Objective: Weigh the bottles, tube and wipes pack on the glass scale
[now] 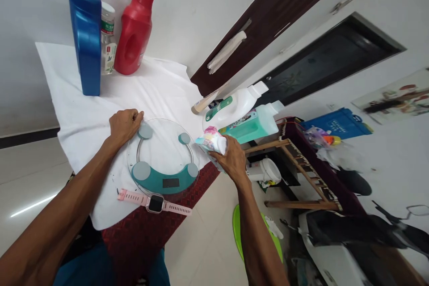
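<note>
My right hand (232, 157) is wrapped round a white-capped bottle with pink and light-blue print (209, 139), held at the right edge of the round glass scale (167, 181). Part of that bottle is hidden by my fingers. My left hand (125, 125) is closed in a fist on the white cloth (161, 82), its thumb by the scale's upper left edge; nothing shows in it. The scale has grey round pads and a teal band with a small dark display. Just below it lies a pink-strapped smartwatch (156, 203).
Behind the scale stand a blue bottle (87, 40), a clear jar (107, 53) and a red detergent bottle (134, 31). At right are a white bottle (234, 103), a green-liquid bottle (259, 125) and a beige tube (203, 103). Beyond the table are a white bucket (271, 171) and a scooter (330, 250).
</note>
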`<state>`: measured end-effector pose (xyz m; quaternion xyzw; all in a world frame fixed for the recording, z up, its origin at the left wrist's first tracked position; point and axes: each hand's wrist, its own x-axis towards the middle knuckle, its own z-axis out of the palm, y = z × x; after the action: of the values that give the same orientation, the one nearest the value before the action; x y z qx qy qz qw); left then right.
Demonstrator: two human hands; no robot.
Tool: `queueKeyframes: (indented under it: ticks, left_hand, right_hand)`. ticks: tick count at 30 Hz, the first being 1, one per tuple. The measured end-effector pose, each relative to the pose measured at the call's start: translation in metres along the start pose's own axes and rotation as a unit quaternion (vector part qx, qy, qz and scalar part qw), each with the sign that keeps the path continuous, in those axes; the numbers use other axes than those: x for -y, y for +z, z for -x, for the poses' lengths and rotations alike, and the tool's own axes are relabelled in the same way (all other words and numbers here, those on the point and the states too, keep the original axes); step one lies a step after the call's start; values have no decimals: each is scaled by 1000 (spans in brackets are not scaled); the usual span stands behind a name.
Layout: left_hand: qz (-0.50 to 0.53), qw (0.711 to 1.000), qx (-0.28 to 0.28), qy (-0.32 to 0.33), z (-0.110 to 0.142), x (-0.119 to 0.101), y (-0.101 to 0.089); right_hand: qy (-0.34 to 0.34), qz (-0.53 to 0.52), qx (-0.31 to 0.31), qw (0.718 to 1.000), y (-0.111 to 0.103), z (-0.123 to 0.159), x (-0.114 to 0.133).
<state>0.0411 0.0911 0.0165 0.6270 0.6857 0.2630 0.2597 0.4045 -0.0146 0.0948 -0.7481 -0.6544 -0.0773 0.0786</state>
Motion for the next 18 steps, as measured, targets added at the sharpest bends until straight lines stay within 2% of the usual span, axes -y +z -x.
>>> queueKeyframes:
  ticks: [3, 6, 9, 11, 13, 14, 16, 18]
  left_hand:
    - [-3, 1000, 3, 0, 1, -1, -1]
    - [-6, 1000, 0, 8, 4, -1, -1]
    - [-10, 1000, 0, 3, 5, 0, 2]
    - [-9, 1000, 8, 2, 4, 2, 4]
    - [-5, 1000, 13, 3, 3, 4, 6]
    - [-3, 1000, 13, 3, 3, 4, 7]
    - [2, 1000, 12, 3, 3, 6, 8]
    - [9, 1000, 14, 5, 4, 7, 9]
  right_hand:
    - [44, -2, 24, 999, 24, -8, -17]
    - [46, -29, 55, 997, 38, -9, -25]
    - [12, -5, 47, 999, 37, -9, -27]
    - [-14, 24, 10, 1000, 26, -12, -19]
    - [-62, 7, -33, 998, 11, -18, 4]
    - [-99, -30, -57, 993, 3, -21, 23]
    - [-181, -164, -66, 968, -10, -28, 76]
    - [-203, -308, -13, 929, -16, -38, 141]
